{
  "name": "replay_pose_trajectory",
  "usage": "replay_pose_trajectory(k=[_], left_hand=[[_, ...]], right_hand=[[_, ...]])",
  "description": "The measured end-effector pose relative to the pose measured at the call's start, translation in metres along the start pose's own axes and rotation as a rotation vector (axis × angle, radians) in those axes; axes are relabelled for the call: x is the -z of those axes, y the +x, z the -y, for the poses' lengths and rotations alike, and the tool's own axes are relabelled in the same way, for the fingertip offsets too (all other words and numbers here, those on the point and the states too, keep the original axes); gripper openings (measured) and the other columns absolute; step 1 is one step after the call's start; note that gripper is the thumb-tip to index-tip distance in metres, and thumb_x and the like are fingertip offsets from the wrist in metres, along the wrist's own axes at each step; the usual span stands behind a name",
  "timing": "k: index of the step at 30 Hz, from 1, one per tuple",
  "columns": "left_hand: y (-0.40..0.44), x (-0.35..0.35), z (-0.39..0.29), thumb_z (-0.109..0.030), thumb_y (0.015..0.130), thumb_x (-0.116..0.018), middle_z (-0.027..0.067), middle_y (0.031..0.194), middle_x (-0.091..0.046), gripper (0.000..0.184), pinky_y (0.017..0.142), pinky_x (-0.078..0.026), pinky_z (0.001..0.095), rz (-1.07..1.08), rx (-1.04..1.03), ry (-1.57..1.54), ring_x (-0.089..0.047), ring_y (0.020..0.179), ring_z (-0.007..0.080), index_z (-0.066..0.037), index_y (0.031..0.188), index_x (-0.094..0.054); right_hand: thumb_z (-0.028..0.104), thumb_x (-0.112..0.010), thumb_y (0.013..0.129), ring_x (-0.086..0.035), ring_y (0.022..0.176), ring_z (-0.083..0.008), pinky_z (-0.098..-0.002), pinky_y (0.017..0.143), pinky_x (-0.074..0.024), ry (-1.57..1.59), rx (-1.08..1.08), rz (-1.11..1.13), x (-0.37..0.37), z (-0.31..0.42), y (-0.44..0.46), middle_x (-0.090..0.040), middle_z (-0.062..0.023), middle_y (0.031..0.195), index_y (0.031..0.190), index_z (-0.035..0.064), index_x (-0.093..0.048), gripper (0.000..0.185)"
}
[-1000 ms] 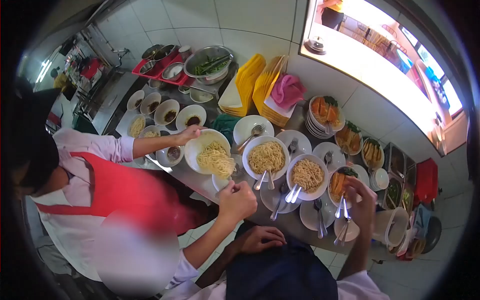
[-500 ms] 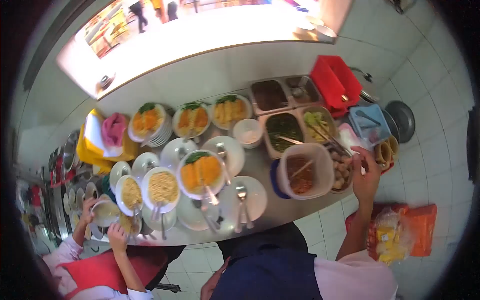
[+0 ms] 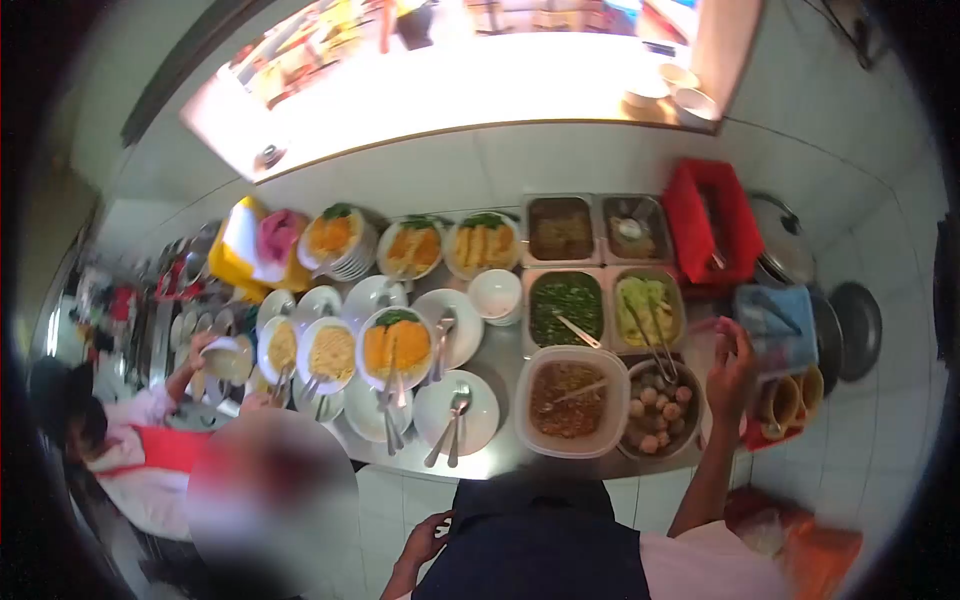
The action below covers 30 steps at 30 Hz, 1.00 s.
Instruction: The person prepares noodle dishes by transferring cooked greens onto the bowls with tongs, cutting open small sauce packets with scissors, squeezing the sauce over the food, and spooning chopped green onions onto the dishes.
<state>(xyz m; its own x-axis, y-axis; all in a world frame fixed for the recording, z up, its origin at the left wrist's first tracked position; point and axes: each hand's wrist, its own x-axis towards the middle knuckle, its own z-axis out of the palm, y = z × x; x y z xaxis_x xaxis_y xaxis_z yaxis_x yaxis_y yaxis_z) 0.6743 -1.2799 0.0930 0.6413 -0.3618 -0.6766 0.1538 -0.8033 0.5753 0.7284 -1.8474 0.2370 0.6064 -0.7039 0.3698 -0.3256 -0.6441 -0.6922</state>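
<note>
My right hand (image 3: 732,375) is raised over the right end of the counter with its fingers stretched up, apparently holding nothing. It is nearest to a blue plastic container (image 3: 776,330) and a bowl of meatballs (image 3: 660,415). Tongs (image 3: 657,335) lie in a pan of chopped pale-green vegetables (image 3: 640,300). Left of the meatballs stands a clear tub of reddish-brown sauce (image 3: 570,400) with a utensil in it. My left hand (image 3: 428,537) hangs beside my dark apron, below the counter edge, fingers loosely apart with nothing visible in them.
Plates of noodles (image 3: 330,352) and plates with orange slices and greens (image 3: 397,345) fill the counter's left half. Plates with spoons and forks (image 3: 457,420) lie in front. A red bin (image 3: 708,220) stands at the back right. At left, another person (image 3: 150,440) holds a bowl (image 3: 228,362).
The view has swung, so the counter sits differently in it. My right hand's fingers have straightened upward. My left hand has come further into view. The other person still holds the bowl.
</note>
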Motion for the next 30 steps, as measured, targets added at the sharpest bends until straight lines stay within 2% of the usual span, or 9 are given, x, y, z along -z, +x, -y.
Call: replay_pose_trajectory(k=[7, 9, 16, 19, 21, 24, 26, 28, 30], left_hand=[[-0.044, -0.057, 0.026, -0.016, 0.093, -0.060, 0.0090, 0.127, -0.059, 0.051, 0.087, -0.054, 0.0354, -0.109, 0.293, -0.333, -0.062, 0.107, 0.0203, -0.016, 0.141, -0.044], [-0.060, -0.083, 0.025, -0.024, 0.094, -0.059, 0.0106, 0.130, -0.056, 0.055, 0.089, -0.053, 0.0383, -0.111, 0.376, -0.819, -0.060, 0.108, 0.0203, -0.015, 0.145, -0.038], [-0.060, -0.140, 0.066, -0.027, 0.094, -0.061, 0.0111, 0.125, -0.055, 0.053, 0.083, -0.054, 0.0429, -0.313, 0.257, -1.227, -0.060, 0.101, 0.0232, -0.012, 0.139, -0.039], [-0.046, -0.140, 0.124, -0.028, 0.089, -0.068, 0.0113, 0.116, -0.060, 0.041, 0.081, -0.053, 0.0409, -0.353, 0.253, -1.195, -0.062, 0.099, 0.0223, -0.012, 0.122, -0.048], [-0.026, -0.160, 0.200, -0.031, 0.086, -0.070, 0.0123, 0.103, -0.065, 0.037, 0.079, -0.053, 0.0386, -0.404, -0.068, -0.776, -0.064, 0.094, 0.0225, -0.012, 0.114, -0.056], [-0.057, -0.069, 0.214, -0.040, 0.084, -0.069, 0.0141, 0.100, -0.067, 0.038, 0.084, -0.051, 0.0420, -0.179, 0.274, -0.186, -0.064, 0.098, 0.0289, -0.010, 0.107, -0.063], [-0.047, -0.071, 0.264, -0.043, 0.084, -0.067, 0.0145, 0.102, -0.067, 0.039, 0.086, -0.050, 0.0439, -0.165, 0.329, -0.153, -0.064, 0.101, 0.0315, -0.010, 0.106, -0.064], [-0.040, -0.066, 0.308, -0.038, 0.087, -0.063, 0.0140, 0.127, -0.058, 0.041, 0.098, -0.045, 0.0427, -0.707, 0.420, -0.668, -0.056, 0.116, 0.0345, -0.017, 0.122, -0.063], [-0.026, -0.089, 0.313, -0.043, 0.086, -0.063, 0.0136, 0.135, -0.052, 0.052, 0.099, -0.043, 0.0474, -0.611, 0.417, -0.513, -0.050, 0.123, 0.0364, -0.016, 0.129, -0.056]], right_hand=[[0.025, -0.045, 0.100, -0.061, 0.084, -0.0195, -0.0295, 0.078, -0.0477, 0.327, -0.006, 0.260, -0.050, 0.019, 0.029, -0.064, -0.0066, 0.092, 0.116, 0.0042, -0.061, 0.031], [0.027, -0.040, 0.102, -0.056, 0.088, -0.0136, -0.0264, 0.077, -0.0441, 0.380, 0.211, 0.047, -0.072, 0.037, 0.034, -0.061, -0.0065, 0.088, 0.119, 0.0035, -0.060, 0.035], [0.022, -0.045, 0.096, -0.062, 0.082, -0.0199, -0.0306, 0.076, -0.0476, 0.670, 0.478, 0.269, -0.089, 0.152, 0.002, -0.063, -0.0098, 0.089, 0.107, 0.0031, -0.059, 0.026], [0.024, -0.046, 0.093, -0.061, 0.084, -0.0200, -0.0310, 0.078, -0.0471, 0.813, 0.266, 0.655, -0.095, 0.210, -0.056, -0.062, -0.0093, 0.086, 0.096, 0.0035, -0.062, 0.026], [0.025, -0.047, 0.091, -0.061, 0.086, -0.0201, -0.0313, 0.079, -0.0468, 0.897, -0.078, 1.109, -0.110, 0.245, -0.097, -0.062, -0.0090, 0.084, 0.089, 0.0037, -0.063, 0.027], [0.001, -0.055, 0.081, -0.064, 0.068, -0.0179, -0.0273, 0.062, -0.0506, 0.603, 0.873, 1.321, -0.141, 0.331, -0.185, -0.067, -0.0111, 0.084, 0.094, -0.0008, -0.065, 0.016], [0.015, -0.061, 0.089, -0.070, 0.076, -0.0184, -0.0319, 0.070, -0.0526, 0.396, 0.649, 1.586, -0.173, 0.365, -0.262, -0.072, -0.0096, 0.080, 0.103, 0.0015, -0.067, 0.020], [0.012, -0.060, 0.090, -0.071, 0.085, -0.0207, -0.0320, 0.076, -0.0529, -0.090, 0.804, 1.802, -0.218, 0.399, -0.340, -0.072, -0.0118, 0.093, 0.115, 0.0108, -0.065, 0.026], [0.020, -0.062, 0.090, -0.067, 0.095, -0.0218, -0.0330, 0.083, -0.0510, 0.057, 0.774, 1.999, -0.292, 0.322, -0.411, -0.067, -0.0152, 0.109, 0.121, 0.0132, -0.062, 0.032]])
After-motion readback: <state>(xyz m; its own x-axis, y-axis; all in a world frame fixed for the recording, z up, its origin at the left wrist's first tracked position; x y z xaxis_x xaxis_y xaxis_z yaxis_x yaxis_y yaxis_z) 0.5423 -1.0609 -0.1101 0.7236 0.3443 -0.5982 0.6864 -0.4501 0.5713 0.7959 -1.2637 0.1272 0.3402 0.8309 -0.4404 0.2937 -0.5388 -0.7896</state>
